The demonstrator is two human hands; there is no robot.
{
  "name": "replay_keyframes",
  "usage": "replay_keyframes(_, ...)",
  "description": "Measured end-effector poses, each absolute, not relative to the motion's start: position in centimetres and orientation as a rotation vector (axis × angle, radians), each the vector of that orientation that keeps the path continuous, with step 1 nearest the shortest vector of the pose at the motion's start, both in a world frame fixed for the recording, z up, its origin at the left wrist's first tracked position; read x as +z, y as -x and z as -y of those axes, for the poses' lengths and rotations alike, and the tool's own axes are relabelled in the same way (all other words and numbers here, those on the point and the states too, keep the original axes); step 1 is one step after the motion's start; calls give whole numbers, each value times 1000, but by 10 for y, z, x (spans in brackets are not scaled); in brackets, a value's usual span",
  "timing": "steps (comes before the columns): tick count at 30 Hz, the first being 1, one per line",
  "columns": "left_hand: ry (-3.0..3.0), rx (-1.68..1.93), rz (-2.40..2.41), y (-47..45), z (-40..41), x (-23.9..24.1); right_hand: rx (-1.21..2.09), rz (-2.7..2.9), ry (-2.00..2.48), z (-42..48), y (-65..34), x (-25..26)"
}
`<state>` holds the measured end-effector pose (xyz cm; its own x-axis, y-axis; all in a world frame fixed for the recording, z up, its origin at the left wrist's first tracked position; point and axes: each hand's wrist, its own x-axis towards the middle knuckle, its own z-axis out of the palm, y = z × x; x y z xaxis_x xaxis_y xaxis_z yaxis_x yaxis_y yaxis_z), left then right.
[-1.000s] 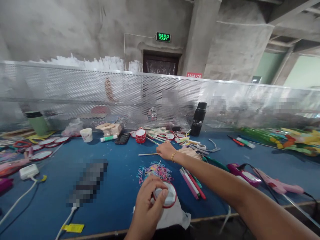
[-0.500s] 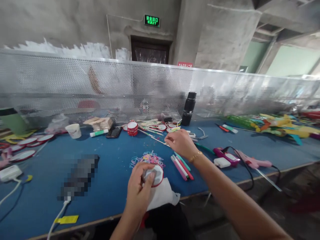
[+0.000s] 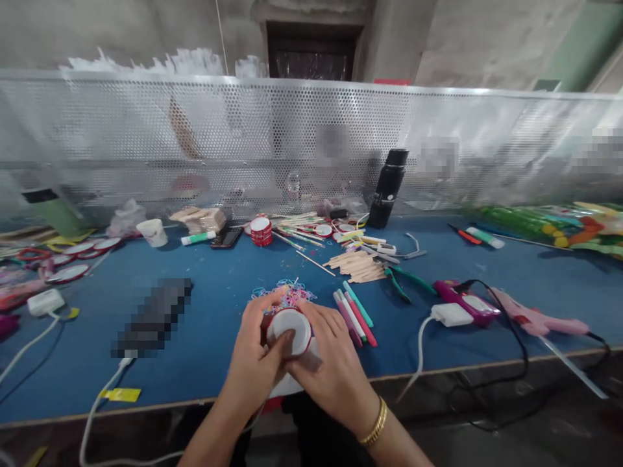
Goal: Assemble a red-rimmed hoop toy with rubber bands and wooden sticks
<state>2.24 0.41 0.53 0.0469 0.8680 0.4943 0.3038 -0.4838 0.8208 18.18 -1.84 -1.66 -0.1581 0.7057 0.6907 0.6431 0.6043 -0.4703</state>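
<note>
Both hands meet at the near edge of the blue table (image 3: 219,292) around a small round white disc with a red rim (image 3: 289,332). My left hand (image 3: 256,366) curls around its left side, thumb pressed on the white face. My right hand (image 3: 331,370), with a gold bracelet on the wrist, wraps the right side and underside. A white cloth or paper (image 3: 285,386) shows beneath the disc. A heap of coloured rubber bands (image 3: 287,292) lies just beyond the fingers.
Coloured pens (image 3: 355,314) lie right of the hands, wooden sticks (image 3: 357,264) and green pliers (image 3: 402,282) beyond. Glue guns (image 3: 535,321), a white adapter (image 3: 450,314) and cables sit at right. A black bottle (image 3: 387,188), red-rimmed discs (image 3: 260,230) and a perforated metal screen (image 3: 311,130) stand behind.
My right hand has drawn back from the far sticks to the disc and now grips it together with my left hand. The view has tilted downward.
</note>
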Motion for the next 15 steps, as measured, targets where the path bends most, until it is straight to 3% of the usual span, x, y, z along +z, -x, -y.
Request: replay_keyframes(15, -1853, 1355, -1215, -26, 10, 10, 8, 1639, 1133, 19, -185, -18)
